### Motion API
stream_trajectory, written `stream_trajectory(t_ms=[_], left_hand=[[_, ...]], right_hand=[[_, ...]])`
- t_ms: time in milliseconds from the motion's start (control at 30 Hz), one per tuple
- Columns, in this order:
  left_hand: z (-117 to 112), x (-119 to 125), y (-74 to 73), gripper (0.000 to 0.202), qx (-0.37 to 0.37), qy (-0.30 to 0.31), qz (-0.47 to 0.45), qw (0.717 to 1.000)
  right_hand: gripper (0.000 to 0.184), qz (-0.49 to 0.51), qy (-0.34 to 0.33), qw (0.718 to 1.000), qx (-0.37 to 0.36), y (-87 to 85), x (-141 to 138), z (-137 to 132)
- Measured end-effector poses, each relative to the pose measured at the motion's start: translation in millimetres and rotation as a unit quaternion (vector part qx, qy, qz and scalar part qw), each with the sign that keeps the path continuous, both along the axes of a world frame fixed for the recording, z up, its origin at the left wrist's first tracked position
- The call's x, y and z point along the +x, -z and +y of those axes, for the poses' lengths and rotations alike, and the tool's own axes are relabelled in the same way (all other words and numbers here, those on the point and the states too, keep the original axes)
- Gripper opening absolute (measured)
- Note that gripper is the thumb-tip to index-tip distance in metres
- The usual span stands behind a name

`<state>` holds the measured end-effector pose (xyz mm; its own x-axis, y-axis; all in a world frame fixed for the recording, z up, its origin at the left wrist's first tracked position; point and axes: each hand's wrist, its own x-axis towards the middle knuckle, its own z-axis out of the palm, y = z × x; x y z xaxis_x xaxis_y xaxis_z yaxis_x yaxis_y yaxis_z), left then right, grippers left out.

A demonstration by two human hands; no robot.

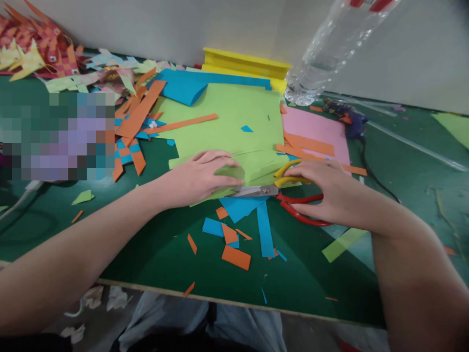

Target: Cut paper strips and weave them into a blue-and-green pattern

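My right hand (326,188) is wrapped around scissors (298,195) with one yellow and one red handle loop. Their metal blades lie at the near edge of a folded light green paper (252,166), pointing left. My left hand (205,177) holds this paper down, its fingers curved over it and thumb and forefinger close to the blade tips. Underneath is a larger light green sheet (227,110). Just below the blades, a blue paper piece (242,208) sticks out. Whether the blades have paper between them is hard to make out.
Orange and blue scraps (236,257) litter the green table (154,244). Woven paper fish (40,49) are heaped at the far left. A plastic bottle (315,63) stands by the wall, near a dark glue gun (346,117) with a cord. Pink paper (318,127) lies right.
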<state>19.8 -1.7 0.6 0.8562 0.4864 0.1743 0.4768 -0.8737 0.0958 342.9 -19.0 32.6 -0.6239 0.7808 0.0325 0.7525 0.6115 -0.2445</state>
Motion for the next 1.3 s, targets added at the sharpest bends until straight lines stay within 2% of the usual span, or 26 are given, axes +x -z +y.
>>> stream_trajectory(t_ms=[300,700,1300], left_hand=[[-1.7,2.6,1.6,0.051,-0.045,-0.027,0.034,0.998],[-2.5,3.8,0.3,0.055,-0.057,-0.039,0.037,0.997],[-2.4,4.2,-0.9,0.049,-0.063,-0.044,0.045,0.996]], right_hand=[[0.045,0.008,0.002,1.0,0.02,5.7,-4.1,1.1],[0.044,-0.006,-0.019,0.999,0.026,9.0,-0.5,3.2],[0.044,-0.002,-0.018,1.0,0.011,7.3,-9.0,-1.2]])
